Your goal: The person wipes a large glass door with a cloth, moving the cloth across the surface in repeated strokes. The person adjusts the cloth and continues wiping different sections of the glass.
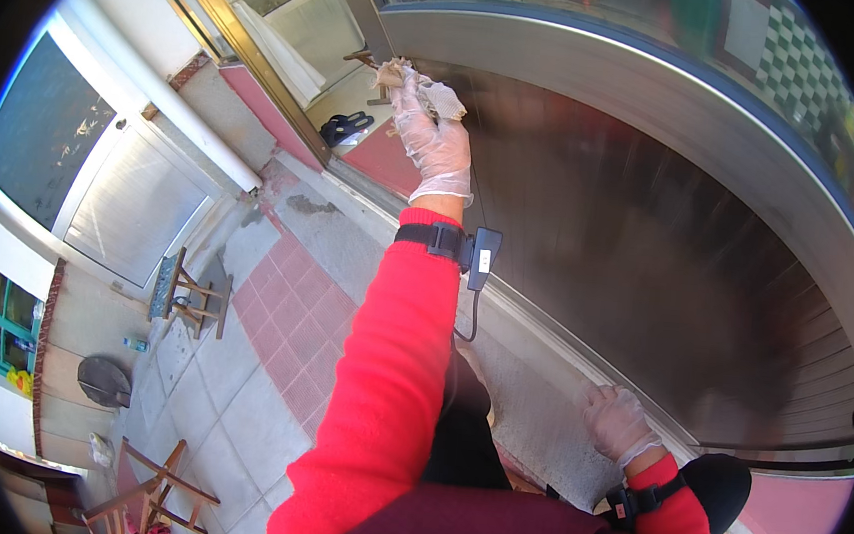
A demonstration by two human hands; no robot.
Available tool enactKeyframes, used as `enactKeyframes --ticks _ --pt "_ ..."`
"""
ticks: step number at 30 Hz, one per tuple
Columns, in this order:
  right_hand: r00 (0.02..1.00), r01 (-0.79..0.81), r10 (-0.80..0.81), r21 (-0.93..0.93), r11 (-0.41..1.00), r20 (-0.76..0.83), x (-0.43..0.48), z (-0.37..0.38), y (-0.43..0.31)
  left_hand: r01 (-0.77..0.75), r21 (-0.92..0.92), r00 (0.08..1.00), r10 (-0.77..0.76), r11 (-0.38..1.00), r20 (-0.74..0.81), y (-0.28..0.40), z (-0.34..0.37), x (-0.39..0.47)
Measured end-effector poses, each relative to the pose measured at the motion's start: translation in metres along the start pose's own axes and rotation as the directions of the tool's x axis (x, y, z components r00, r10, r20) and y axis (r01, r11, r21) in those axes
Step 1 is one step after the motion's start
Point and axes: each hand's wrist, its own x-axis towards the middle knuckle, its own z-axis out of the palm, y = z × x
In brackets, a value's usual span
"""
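My left hand [433, 136], in a clear plastic glove, is stretched far forward with a crumpled beige cloth [440, 99] in its fingers. The cloth lies at the upper left corner of a dark brown, glossy door panel [609, 244] in a metal frame. My right hand [616, 421], gloved as well, is at the lower right near the sill [544, 314] below the panel; its fingers are loosely bent and no object shows in them. Both wrists carry black straps with small devices.
Left of the doorway are red floor tiles [296, 309] and grey paving. A folding stool [192, 294] and a wooden chair [161, 491] stand there. Dark sandals [346, 127] lie inside the doorway. Glass [686, 31] runs above the panel.
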Motion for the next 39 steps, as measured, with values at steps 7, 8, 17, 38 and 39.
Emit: enactKeyframes --ticks 7,8,17,38,39 --pt "0.997 0.034 -0.036 0.034 0.999 0.066 0.0 -0.015 -0.002 0.147 -0.05 0.987 -0.15 0.988 -0.062 -0.037 -0.013 -0.069" --pt "0.997 0.045 -0.047 0.04 0.998 0.059 0.0 -0.016 -0.002 0.167 -0.007 0.983 -0.167 0.986 -0.081 -0.044 -0.015 -0.084" --pt "0.997 0.066 -0.067 0.028 0.997 0.028 0.002 -0.002 -0.002 0.451 -0.653 0.78 -0.625 0.608 -0.043 -0.103 -0.025 -0.156" --pt "0.991 0.064 -0.071 0.065 0.996 0.112 0.003 0.011 0.005 0.794 0.117 0.593 -0.716 0.597 -0.368 -0.208 -0.05 -0.345" --pt "0.99 0.065 -0.073 0.068 0.996 0.119 0.001 0.012 0.006 0.817 -0.05 0.52 -0.771 0.575 -0.367 -0.216 -0.053 -0.353"
